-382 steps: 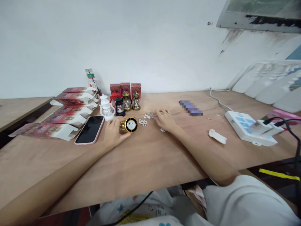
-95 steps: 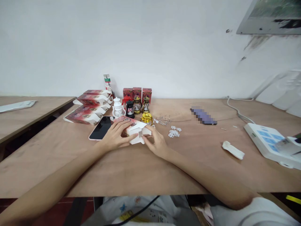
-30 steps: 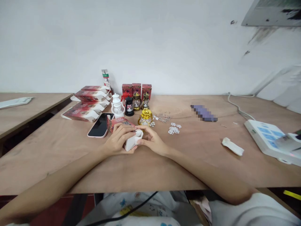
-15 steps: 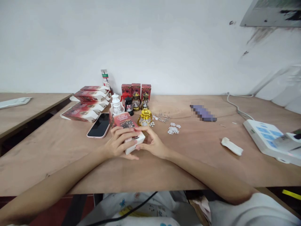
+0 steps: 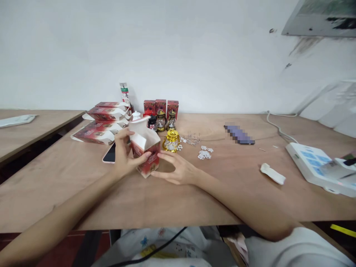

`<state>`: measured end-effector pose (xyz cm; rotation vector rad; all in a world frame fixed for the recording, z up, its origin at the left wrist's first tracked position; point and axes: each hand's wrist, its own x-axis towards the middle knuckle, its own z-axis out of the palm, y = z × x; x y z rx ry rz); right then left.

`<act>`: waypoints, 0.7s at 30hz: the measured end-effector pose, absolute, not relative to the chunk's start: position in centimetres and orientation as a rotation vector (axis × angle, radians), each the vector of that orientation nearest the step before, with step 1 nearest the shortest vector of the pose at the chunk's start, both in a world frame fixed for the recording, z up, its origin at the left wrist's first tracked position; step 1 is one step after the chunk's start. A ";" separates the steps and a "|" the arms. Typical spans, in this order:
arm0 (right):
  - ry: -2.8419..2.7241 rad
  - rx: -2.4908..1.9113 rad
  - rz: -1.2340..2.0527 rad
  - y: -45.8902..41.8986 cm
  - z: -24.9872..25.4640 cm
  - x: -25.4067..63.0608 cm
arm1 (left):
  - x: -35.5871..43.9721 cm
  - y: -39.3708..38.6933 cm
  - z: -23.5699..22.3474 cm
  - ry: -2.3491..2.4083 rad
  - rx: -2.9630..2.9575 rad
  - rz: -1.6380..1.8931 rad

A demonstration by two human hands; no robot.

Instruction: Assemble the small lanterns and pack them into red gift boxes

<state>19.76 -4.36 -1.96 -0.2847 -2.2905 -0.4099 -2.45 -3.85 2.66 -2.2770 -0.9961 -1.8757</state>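
Observation:
A red printed carton box point(image 5: 146, 157) stands upright between my hands, its white top flaps up and its mouth open. My left hand point(image 5: 124, 150) grips its left side, with the thumb across the printed front. On the right side, my right hand point(image 5: 176, 168) holds the box at its edge with curved fingertips. Just behind sits a gold mini lantern point(image 5: 171, 140). Further back are a black lantern point(image 5: 152, 122), two bronze lanterns point(image 5: 161, 120), a red lantern point(image 5: 148, 112) and a white lantern point(image 5: 136, 115), partly hidden by the box.
Several flat red cartons point(image 5: 96, 131) lie at left near a phone point(image 5: 109, 154). Three closed red boxes point(image 5: 160, 105) stand by the wall. Wire pieces point(image 5: 193, 139) and white tabs point(image 5: 205, 152) lie right of the gold lantern. A power strip point(image 5: 308, 163) is at far right.
The box has turned from lying tilted, closed white end toward me, to upright with its open flapped end on top. My left hand has shifted to its left side.

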 end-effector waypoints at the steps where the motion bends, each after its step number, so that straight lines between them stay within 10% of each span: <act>1: -2.218 -0.293 -0.374 -4.3 -1.9 19.9 | -2.4 -3.7 2.5 -0.974 -2.347 -1.885; 21: -1.649 -0.929 0.652 -0.4 -2.6 20.7 | -1.7 -3.3 0.1 -1.002 -2.478 -1.995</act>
